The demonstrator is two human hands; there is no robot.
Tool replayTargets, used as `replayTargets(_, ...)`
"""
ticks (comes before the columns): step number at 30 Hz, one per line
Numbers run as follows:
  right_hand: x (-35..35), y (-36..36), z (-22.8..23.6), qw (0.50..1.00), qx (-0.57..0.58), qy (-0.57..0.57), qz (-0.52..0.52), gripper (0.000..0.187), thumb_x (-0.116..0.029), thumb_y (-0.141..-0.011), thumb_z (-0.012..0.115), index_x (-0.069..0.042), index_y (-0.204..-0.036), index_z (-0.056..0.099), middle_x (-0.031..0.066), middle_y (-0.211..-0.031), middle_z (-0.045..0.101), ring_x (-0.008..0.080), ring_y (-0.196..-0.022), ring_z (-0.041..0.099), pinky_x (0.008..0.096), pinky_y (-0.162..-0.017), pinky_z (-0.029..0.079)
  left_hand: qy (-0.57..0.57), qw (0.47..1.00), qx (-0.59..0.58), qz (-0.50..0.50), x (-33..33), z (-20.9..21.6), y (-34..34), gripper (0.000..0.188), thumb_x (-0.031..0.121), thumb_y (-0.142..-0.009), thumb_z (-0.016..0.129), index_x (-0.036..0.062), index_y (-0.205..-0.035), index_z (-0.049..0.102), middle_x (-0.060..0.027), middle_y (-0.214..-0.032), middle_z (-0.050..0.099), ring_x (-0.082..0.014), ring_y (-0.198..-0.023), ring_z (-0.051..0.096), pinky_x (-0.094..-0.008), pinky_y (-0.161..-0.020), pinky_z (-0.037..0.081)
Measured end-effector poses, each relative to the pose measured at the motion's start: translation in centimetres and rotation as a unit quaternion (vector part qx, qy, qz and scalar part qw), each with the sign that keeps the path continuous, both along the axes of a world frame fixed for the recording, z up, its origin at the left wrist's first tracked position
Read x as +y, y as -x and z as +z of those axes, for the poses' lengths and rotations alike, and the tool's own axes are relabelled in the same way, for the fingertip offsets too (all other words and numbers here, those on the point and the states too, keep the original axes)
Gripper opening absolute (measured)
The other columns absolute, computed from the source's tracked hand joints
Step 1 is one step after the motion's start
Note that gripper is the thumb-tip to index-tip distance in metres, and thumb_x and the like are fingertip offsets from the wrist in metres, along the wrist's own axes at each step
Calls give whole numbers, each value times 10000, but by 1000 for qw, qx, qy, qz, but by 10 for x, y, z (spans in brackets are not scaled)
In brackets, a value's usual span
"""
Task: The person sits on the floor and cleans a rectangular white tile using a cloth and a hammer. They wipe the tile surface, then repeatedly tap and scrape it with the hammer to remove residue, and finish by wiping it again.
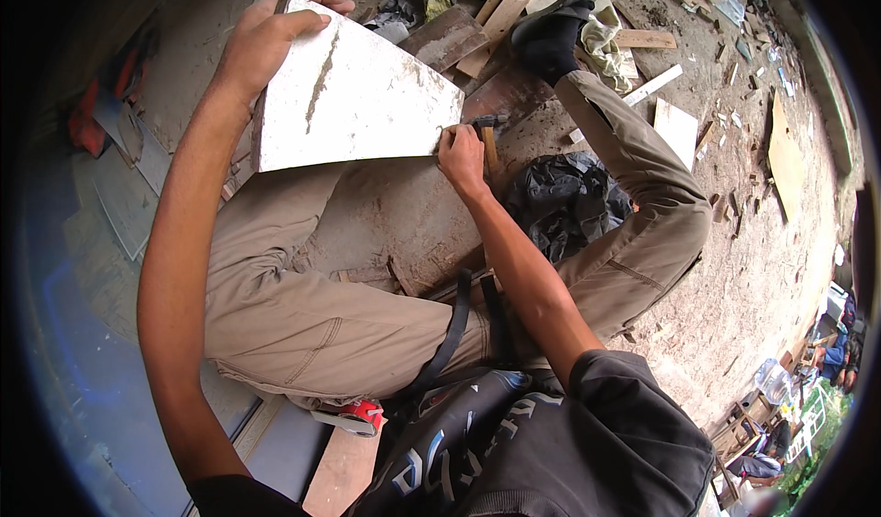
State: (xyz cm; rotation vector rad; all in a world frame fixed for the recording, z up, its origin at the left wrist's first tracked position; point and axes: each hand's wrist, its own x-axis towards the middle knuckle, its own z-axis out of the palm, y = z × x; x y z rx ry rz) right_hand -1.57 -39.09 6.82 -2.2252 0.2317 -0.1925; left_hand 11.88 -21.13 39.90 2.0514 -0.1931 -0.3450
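A white, tapering board (353, 95) with scuffs and a long brown scar is held up tilted above my lap. Wrapped over its upper left corner, my left hand (262, 44) has the thumb on the white face and the fingers behind. My right hand (462, 157) is closed at the narrow right corner, its fingertips partly hidden. Just beyond that hand is what looks like a hammer (490, 141), with a dark head and a wooden handle. The board's back side is hidden.
Around my outstretched leg lie wood planks (500, 22), a crumpled black plastic bag (564, 200) and a pale cloth (603, 49). A white panel (676, 132) and scattered scraps cover the dirt floor. A red can (362, 416) sits by my thigh.
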Motion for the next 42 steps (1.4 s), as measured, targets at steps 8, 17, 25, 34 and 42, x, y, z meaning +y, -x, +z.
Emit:
replayTargets(8,10,6,19,979,-59,-195,-25,152,-110,-889,657,12,-979,639,183,-927,627,340,-790,633,396,-724,505,19,1000,7,7,0,0,0,333,105,-848,551,3,-1138,679,-102,-1111,708,-178,-1007,669,-286,-909,495)
replayTargets(17,20,7,15,993,-60,-89,-46,111,-133,-886,637,-30,-923,658,145,-887,648,311,-797,622,427,-754,451,24,999,23,22,-2,2,3,327,93,-841,552,1,-1126,683,-90,-1105,710,-167,-1001,664,-280,-905,491)
replayTargets(25,13,3,3,991,-45,-120,-33,135,-151,-873,636,-23,-917,635,155,-924,652,336,-845,617,438,-786,435,13,1000,13,16,-5,4,5,333,110,-846,556,6,-1137,681,-95,-1114,709,-170,-1007,668,-284,-911,493)
replayTargets(34,-7,6,-23,984,32,-125,-120,244,-179,-887,638,59,-938,655,231,-905,672,350,-839,667,413,-771,518,14,1000,5,25,-2,-3,4,338,98,-836,551,15,-1133,687,-92,-1101,712,-173,-1011,668,-289,-909,496)
replayTargets(42,-16,-1,-28,941,45,-293,-165,196,-156,-942,596,35,-927,641,154,-873,686,271,-856,683,374,-767,517,33,999,26,0,-3,-1,-3,378,58,-832,544,-51,-1187,616,-136,-1167,676,-182,-985,672,-289,-881,540)
